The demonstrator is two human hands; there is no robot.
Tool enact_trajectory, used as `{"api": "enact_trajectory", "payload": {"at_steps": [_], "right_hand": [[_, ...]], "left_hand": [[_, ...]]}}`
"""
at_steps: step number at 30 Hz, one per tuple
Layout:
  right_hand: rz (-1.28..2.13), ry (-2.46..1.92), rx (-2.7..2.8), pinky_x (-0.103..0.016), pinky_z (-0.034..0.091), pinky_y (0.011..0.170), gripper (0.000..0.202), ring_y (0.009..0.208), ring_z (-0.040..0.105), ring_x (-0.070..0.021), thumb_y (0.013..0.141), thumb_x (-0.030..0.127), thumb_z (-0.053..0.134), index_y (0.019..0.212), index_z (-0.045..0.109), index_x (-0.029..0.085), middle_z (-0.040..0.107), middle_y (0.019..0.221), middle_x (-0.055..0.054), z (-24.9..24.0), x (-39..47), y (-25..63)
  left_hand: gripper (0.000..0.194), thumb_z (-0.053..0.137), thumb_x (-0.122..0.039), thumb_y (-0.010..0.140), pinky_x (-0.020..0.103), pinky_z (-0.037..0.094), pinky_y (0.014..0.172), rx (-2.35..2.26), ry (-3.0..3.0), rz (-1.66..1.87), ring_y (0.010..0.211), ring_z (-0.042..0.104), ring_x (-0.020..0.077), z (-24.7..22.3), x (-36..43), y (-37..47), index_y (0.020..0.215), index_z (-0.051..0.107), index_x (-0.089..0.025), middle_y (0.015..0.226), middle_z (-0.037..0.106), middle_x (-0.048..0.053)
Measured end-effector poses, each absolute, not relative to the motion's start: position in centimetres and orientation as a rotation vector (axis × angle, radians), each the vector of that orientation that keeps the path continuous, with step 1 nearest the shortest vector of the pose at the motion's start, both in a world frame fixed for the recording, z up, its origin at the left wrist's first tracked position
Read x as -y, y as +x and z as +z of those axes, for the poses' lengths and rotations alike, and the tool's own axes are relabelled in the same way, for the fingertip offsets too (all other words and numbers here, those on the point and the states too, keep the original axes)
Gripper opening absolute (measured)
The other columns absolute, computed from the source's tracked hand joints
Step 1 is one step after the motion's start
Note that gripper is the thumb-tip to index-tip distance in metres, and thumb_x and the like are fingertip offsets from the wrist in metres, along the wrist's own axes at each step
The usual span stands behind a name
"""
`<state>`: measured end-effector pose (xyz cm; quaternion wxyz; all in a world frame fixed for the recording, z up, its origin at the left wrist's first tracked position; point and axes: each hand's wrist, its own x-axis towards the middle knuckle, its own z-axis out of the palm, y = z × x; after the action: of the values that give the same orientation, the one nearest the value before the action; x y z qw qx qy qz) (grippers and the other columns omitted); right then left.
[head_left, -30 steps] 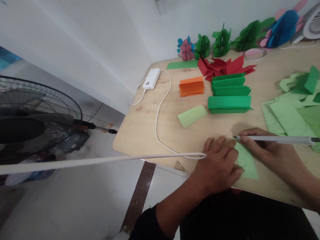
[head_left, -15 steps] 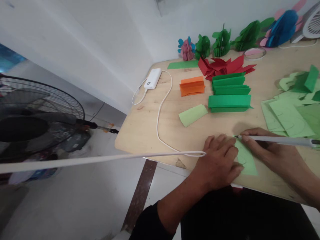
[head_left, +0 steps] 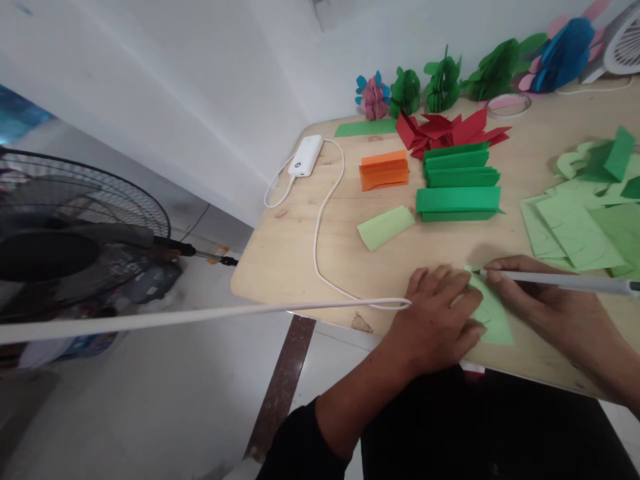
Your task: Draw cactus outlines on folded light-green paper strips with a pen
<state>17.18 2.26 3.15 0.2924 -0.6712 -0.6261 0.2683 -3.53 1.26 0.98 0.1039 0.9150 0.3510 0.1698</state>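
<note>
My left hand (head_left: 437,320) lies flat with its fingers a little apart on a light green paper (head_left: 496,313) near the table's front edge, covering its left part. A curved line shows on that paper. My right hand (head_left: 545,300) is closed on a white pen (head_left: 565,281), whose dark tip touches or nearly touches the paper's upper edge. Further back lie a folded pale green paper (head_left: 386,228), folded green papers (head_left: 459,201) and a folded orange paper (head_left: 384,172). Light green sheets with drawn curves (head_left: 580,230) are piled at the right.
Red folded papers (head_left: 450,132) and several paper figures stand or lie toward the wall. A white power bank (head_left: 306,156) has a cable looping past my left hand. One fan (head_left: 623,43) stands back right, another (head_left: 55,240) left of the wooden table (head_left: 280,260).
The pen tip has shifted slightly right along the paper's upper edge with my right hand. My left hand stays on the paper. The view has moved very slightly.
</note>
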Motion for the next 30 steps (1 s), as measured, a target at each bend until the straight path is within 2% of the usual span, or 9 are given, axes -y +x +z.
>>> {"api": "enact_trajectory", "payload": {"at_steps": [23, 30], "right_hand": [[0.674, -1.777, 1.682, -0.041, 0.058, 0.076, 0.055, 0.081, 0.074, -0.0268, 0.079, 0.078, 0.059, 0.087, 0.075, 0.026, 0.08, 0.09, -0.008, 3.2, -0.7, 17.7], [0.634, -1.799, 1.671, -0.039, 0.058, 0.072, 0.056, 0.08, 0.074, -0.0263, 0.077, 0.081, 0.058, 0.085, 0.075, 0.028, 0.081, 0.09, -0.006, 3.2, -0.4, 17.8]], "left_hand": [[0.04, 0.051, -0.043, 0.103, 0.051, 0.038, 0.119, -1.052, 2.69, 0.482, 0.145, 0.047, 0.0322, 0.9, -1.2, -3.5, 0.131, 0.065, -0.018, 0.15, 0.061, 0.01], [0.039, 0.052, -0.042, 0.104, 0.052, 0.038, 0.118, -1.054, 2.683, 0.485, 0.145, 0.047, 0.0327, 0.8, -1.1, -3.5, 0.131, 0.065, -0.018, 0.151, 0.061, 0.01]]}}
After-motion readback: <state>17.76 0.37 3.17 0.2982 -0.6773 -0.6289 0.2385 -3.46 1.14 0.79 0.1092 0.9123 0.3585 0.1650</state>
